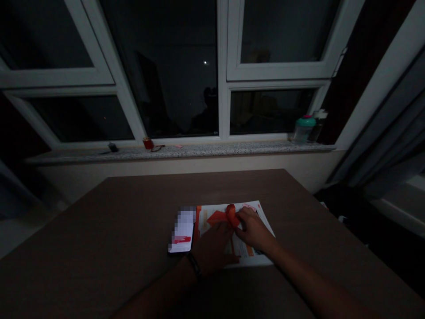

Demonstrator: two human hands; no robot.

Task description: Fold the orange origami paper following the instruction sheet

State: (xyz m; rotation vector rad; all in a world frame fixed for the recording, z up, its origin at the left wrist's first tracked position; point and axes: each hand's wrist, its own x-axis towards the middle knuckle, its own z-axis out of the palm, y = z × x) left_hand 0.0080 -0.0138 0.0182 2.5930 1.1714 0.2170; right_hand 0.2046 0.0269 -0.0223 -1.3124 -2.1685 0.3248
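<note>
A folded piece of red paper (pixel 217 216) lies on a printed booklet (pixel 244 248), with one part curling up. My right hand (pixel 254 228) pinches that raised part between thumb and fingers. Flat across the booklet rests my left hand (pixel 214 248), fingers stretched out and their tips at the lower edge of the red paper; its thumb points right. A dark band circles the left wrist. Just left of the booklet is a lit phone (pixel 182 232), its screen partly blurred, with a red shape on it.
The brown table (pixel 133 212) reaches toward a speckled windowsill (pixel 199 149). On the sill stand a small red jar (pixel 148 143), a dark small item (pixel 113 147) and a bottle with a teal lid (pixel 304 128), another bottle beside it. The room is dim; curtains hang at the right.
</note>
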